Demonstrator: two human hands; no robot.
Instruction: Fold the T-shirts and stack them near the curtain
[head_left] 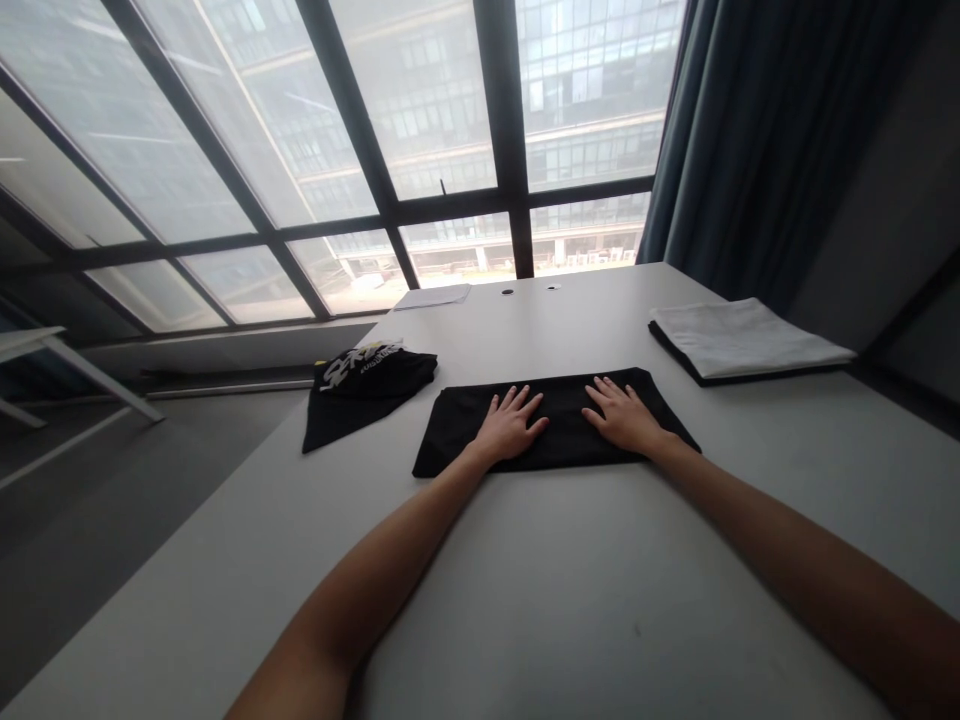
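A black garment (564, 425), folded into a flat, wide rectangle, lies on the white table in front of me. My left hand (507, 425) rests flat on its left half with the fingers spread. On the right half lies my right hand (622, 415), also palm down with fingers apart. Neither hand grips the cloth. The garment's exact kind cannot be told from this folded shape.
Left of the garment, a crumpled black cloth with white and yellow print (367, 385) hangs near the table (570, 580) edge. Folded white and black cloths (750, 340) are stacked at the right. Papers (433, 296) lie at the back. Beyond are windows and a dark curtain (720, 150).
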